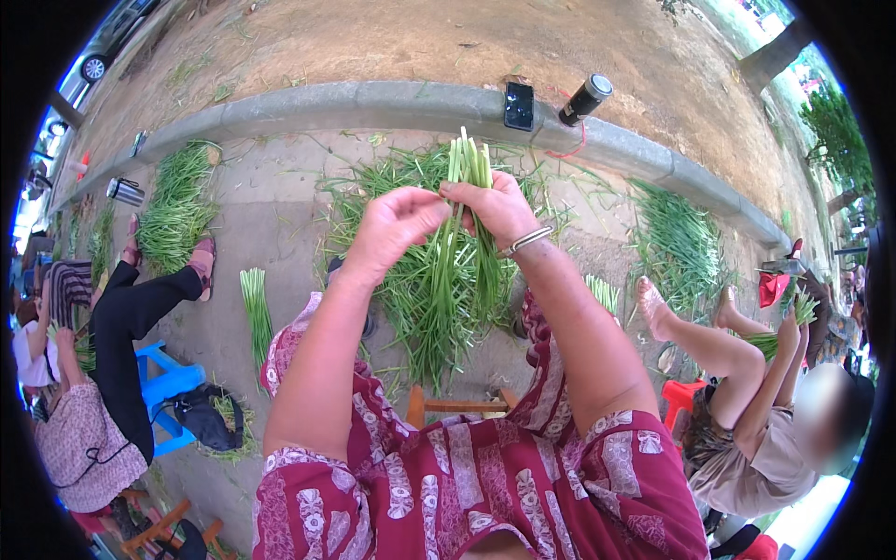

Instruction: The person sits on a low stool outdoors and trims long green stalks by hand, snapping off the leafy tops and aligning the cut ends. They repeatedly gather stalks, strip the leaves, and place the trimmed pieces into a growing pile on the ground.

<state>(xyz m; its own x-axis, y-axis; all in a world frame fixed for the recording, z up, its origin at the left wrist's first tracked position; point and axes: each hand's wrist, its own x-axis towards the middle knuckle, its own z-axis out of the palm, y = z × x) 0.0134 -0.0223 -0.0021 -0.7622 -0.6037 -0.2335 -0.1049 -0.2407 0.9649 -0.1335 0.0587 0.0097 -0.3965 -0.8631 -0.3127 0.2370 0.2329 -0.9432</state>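
A bundle of long green stalks (470, 164), likely a leafy vegetable such as garlic chives, stands in my right hand (493, 206), pale cut ends up and green leaves hanging down. My right thumb presses across the stalks; a bangle circles that wrist. Just beside it is my left hand (402, 224), its thumb and fingertips brought together at the bundle's left edge; whether they pinch a stalk I cannot tell. Beneath both hands a loose heap of green stalks (420, 301) spreads over the pavement. One neat bundle (256, 308) lies to the left, and another (602, 294) is partly hidden behind my right arm.
A smartphone (519, 106) and a dark flask (586, 100) rest on the stone kerb (301, 105). Co-workers sit at both sides beside more heaps of stalks (175, 210), (679, 238). A blue stool (168, 385) with a black bag (208, 416) is at left.
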